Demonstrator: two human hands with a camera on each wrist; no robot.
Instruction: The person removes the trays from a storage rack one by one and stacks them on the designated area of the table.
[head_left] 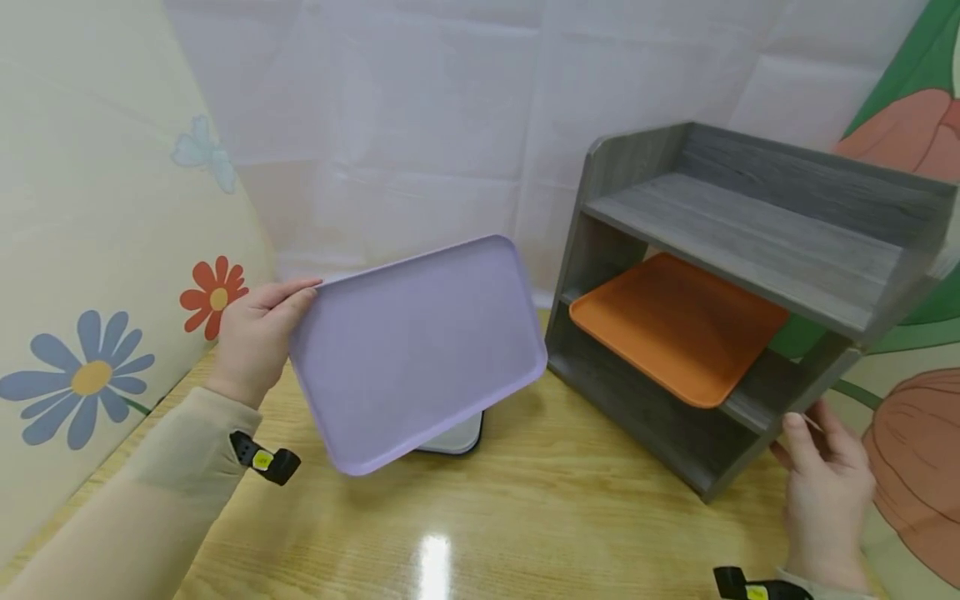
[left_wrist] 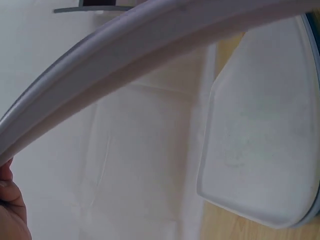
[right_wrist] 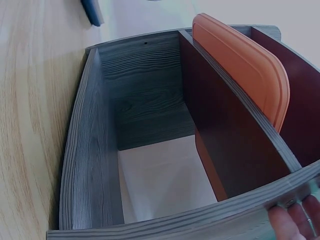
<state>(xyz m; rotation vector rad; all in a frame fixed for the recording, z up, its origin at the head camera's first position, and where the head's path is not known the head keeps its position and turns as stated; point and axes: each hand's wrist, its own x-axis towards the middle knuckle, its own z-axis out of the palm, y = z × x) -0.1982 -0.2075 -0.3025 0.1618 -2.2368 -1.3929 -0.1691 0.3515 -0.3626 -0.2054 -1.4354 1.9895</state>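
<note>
Wood-grained worktop [head_left: 540, 533] beneath the grey shelf [head_left: 780, 217], creased white cloth [head_left: 420, 150] behind. Left of the shelf, purple tray [head_left: 420, 350], raised and tilted, pinched by the left hand [head_left: 258, 333] at its end farther from the shelf, long axis toward it. At the shelf's right side, right hand [head_left: 828, 479], touching; gripping or not, cannot tell. Within the shelf, orange tray [head_left: 678, 329]: smooth, shallow, round-cornered.

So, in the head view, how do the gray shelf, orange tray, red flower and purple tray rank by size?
1. Gray shelf
2. Purple tray
3. Orange tray
4. Red flower
The purple tray may be nearer, so the trays' real sizes are unsure.
</note>
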